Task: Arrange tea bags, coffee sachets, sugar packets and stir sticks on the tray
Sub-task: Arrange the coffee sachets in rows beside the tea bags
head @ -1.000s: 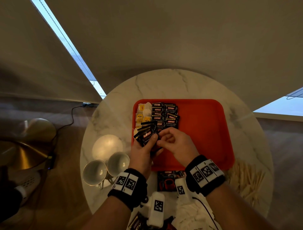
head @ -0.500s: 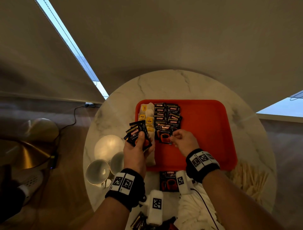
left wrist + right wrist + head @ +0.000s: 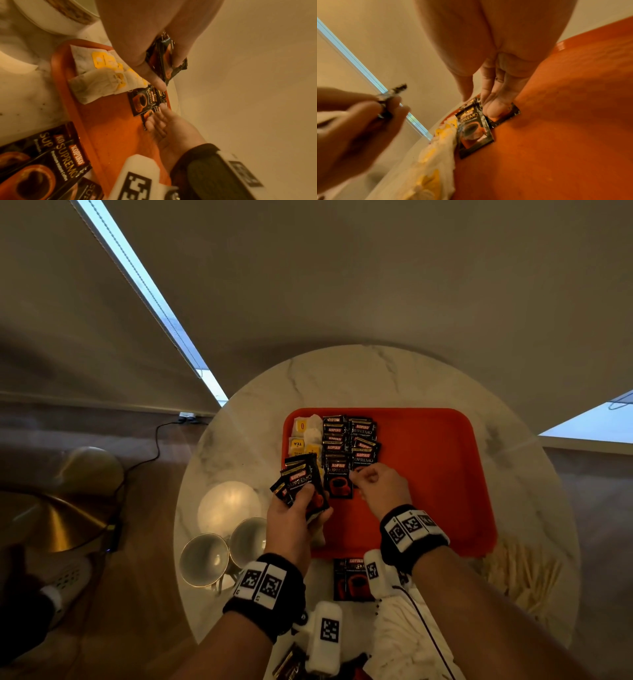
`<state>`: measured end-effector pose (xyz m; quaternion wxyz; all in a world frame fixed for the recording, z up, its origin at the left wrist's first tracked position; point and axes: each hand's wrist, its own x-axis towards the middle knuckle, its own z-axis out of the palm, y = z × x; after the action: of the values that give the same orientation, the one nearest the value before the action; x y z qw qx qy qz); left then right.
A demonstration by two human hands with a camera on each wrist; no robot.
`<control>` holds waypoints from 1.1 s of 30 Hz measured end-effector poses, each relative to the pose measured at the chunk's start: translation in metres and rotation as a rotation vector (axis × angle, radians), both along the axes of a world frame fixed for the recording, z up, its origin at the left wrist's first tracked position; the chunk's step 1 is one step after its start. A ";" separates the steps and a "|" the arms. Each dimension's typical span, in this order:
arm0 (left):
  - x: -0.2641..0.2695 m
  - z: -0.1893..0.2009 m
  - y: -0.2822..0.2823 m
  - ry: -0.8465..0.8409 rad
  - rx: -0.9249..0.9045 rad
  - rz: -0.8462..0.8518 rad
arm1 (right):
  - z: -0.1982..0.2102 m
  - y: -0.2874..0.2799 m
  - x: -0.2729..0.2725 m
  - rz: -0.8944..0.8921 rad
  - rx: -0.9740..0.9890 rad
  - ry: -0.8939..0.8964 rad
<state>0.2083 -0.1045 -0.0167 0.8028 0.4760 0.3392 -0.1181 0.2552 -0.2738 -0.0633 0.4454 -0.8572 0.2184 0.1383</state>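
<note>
A red tray point(image 3: 428, 474) lies on the round marble table point(image 3: 342, 378). Tea bags point(image 3: 305, 436) line its left edge, with two columns of black coffee sachets point(image 3: 349, 440) beside them. My left hand point(image 3: 308, 494) grips a fan of coffee sachets point(image 3: 301, 479) over the tray's left rim; the wrist view shows the thumb across them point(image 3: 164, 60). My right hand point(image 3: 359, 477) rests its fingertips point(image 3: 494, 109) on a sachet point(image 3: 510, 115) lying flat at the near end of the right column. Next to it lies another sachet point(image 3: 474, 132).
A heap of wooden stir sticks point(image 3: 524, 573) lies on the table right of the tray. Loose coffee sachets point(image 3: 352, 578) and white packets point(image 3: 404, 638) sit at the near edge. Two cups point(image 3: 205, 558) and a round white disc point(image 3: 227, 505) stand left.
The hands have parted. My left hand drew the fan of sachets back to the left. My right hand moved onto the tray, where a sachet now lies at the near end of the left column.
</note>
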 end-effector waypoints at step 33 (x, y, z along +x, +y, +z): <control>-0.007 -0.003 -0.008 0.077 0.009 -0.095 | 0.000 -0.036 0.009 -0.152 -0.003 0.005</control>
<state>0.2011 -0.1126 -0.0195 0.7805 0.4902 0.3474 -0.1731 0.2640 -0.3094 -0.0638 0.4528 -0.8384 0.2843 0.1059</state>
